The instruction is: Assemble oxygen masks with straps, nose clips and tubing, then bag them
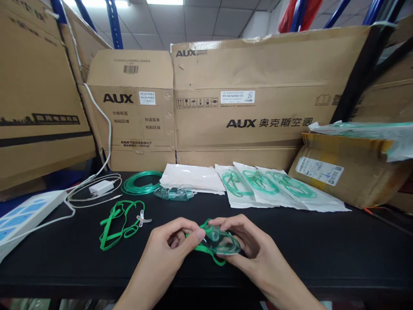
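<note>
A clear green-tinted oxygen mask is held between my hands, low over the near middle of the black table. My right hand is closed around its right side, with the thumb underneath and the fingers over the top. At the mask's left end, my left hand pinches the green elastic strap between thumb and fingers. A loop of this strap hangs below the mask. The fingertips of both hands are partly hidden. Left of my hands lie more green elastic straps and small metal nose clips.
Behind are coiled green tubing, a clear nebulizer cup piece, a white packet stack and several bagged tubing sets. A power strip and white cable lie left. Cardboard boxes wall the back; an opened carton stands right.
</note>
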`<state>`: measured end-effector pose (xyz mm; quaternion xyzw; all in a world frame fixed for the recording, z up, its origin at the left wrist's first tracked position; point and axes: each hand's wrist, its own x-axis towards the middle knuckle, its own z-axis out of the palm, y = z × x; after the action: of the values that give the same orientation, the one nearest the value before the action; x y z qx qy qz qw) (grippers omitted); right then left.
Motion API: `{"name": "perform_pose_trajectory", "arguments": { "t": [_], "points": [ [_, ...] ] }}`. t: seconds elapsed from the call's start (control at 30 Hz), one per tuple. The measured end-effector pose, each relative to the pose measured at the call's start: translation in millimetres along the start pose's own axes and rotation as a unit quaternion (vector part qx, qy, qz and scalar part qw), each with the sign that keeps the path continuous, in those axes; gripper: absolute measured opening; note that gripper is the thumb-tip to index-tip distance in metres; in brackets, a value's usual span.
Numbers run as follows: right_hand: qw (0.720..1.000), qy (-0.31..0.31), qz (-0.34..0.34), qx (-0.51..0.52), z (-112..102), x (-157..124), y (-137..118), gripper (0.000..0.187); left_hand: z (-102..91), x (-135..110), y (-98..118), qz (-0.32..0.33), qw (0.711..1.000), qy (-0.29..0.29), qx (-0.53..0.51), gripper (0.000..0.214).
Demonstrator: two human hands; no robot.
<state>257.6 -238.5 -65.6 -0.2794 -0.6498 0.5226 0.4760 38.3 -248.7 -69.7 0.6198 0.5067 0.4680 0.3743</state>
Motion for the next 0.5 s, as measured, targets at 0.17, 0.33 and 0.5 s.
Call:
{"name": "perform_pose_trajectory", "arguments": {
  "t": [0.17,0.33,0.5],
  "points": [
    [0.995,-0.007,-0.033,-0.092,2.3,-7.4,-5.3,0.033,2.9,-0.4,2.5,-0.006,0.999,-0.007,0.032,0.034],
    [0.994,0.012,-0.019,-0.110,2.0,-8.1,-9.4,0.015,7.6,-2.3,10.3,0.028,0.997,-0.005,0.074,0.029],
    [0.988,0.020,-0.044,-0.147,0.0,-2.8,-1.3,0.014,8.8,-4.2,13.7,0.060,0.992,-0.004,0.108,0.025]
  ]
}}
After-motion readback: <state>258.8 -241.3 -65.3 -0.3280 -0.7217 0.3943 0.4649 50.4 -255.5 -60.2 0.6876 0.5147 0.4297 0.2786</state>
